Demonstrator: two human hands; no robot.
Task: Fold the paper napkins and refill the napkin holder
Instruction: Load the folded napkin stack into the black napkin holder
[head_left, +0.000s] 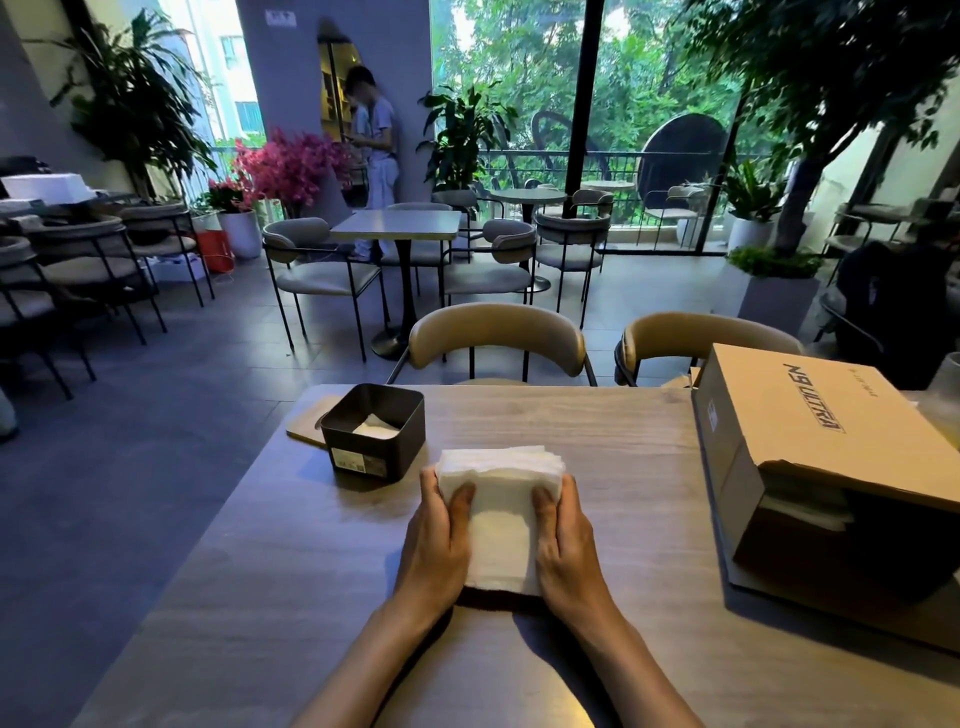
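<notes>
A thick stack of white paper napkins (501, 514) lies on the wooden table (597, 452) in front of me. My left hand (439, 540) grips its left side, thumb on top and fingers curled round the edge. My right hand (563, 543) grips the right side the same way. The dark square napkin holder (374, 434) stands just beyond and to the left of the stack, with a few white napkins lying low inside it.
A long cardboard box (810, 447) lies on its side at the right, its open end showing more napkins. A flat wooden lid or board (306, 423) sits behind the holder. Two padded chairs stand at the table's far edge. A person stands far back.
</notes>
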